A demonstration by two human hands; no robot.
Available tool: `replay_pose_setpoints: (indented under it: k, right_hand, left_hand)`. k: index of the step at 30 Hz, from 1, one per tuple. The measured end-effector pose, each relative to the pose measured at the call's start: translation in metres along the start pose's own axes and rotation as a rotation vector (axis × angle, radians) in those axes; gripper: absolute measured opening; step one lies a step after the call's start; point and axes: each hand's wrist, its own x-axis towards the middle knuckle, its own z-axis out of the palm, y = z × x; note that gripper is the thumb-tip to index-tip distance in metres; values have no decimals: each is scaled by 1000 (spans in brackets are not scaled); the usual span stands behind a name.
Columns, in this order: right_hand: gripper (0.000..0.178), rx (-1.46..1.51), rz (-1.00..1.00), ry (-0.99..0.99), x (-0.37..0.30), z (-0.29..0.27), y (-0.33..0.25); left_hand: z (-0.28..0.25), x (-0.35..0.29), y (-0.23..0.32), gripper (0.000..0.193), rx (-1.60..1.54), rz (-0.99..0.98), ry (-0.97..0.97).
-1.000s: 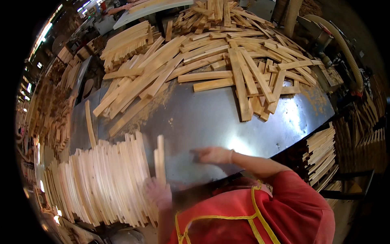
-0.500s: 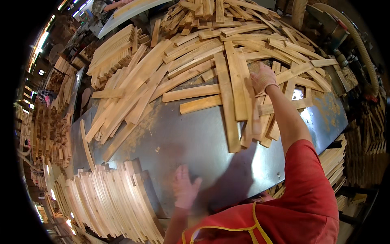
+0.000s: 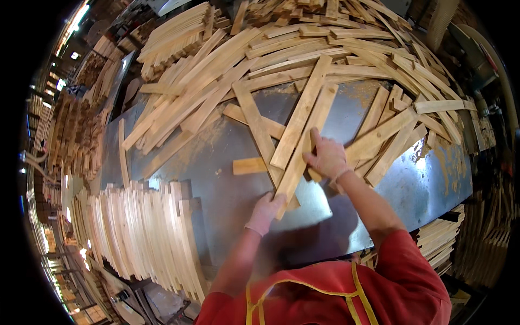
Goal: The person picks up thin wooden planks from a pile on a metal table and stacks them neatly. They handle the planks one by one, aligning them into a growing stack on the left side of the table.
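A long wooden board (image 3: 319, 111) lies slantwise across other boards over the metal table (image 3: 216, 187). My left hand (image 3: 267, 210), in a pale glove, is closed around its near end. My right hand (image 3: 329, 157), also gloved, grips its right edge around the middle, with thumb and forefinger against the wood; its other fingers are partly hidden. Left of it rests a second board (image 3: 301, 116), almost parallel. A third board (image 3: 254, 127) leans the other way, crossing beneath. Part of a shorter piece (image 3: 249, 166) sticks out to the left from under these.
A neat row of pale slats (image 3: 141, 233) stands at the near left. Loose boards (image 3: 292, 54) heap across the far side, and more boards (image 3: 387, 135) lie crossed at the right. Sawdust (image 3: 189, 157) is scattered on the table. A ribbed hose (image 3: 441, 24) hangs at the far right.
My right hand has come nearer from the far boards. My left hand has moved from the bare tabletop to the board's near end. The middle boards have shifted and fanned out.
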Motion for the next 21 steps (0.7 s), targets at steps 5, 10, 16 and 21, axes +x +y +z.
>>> replay_pose_setpoints:
  k: [5,10,16,21]
  right_hand:
    - [78,-12,-102,-71,-91,40,-57]
    - [81,321,-53,-163,-121,50,-98]
    - [74,418,-199,425,-132,101,-62]
    - [70,386,-207,291,-156,106,-99]
  left_hand:
    - [-12,-114,-35,51,33,-131,-82]
    - [-48,-185,-74,44,375,-52,129]
    - [-112,-285,-127,41,245,-40,378]
    - [-141,-323,-279,53,932,91,1036]
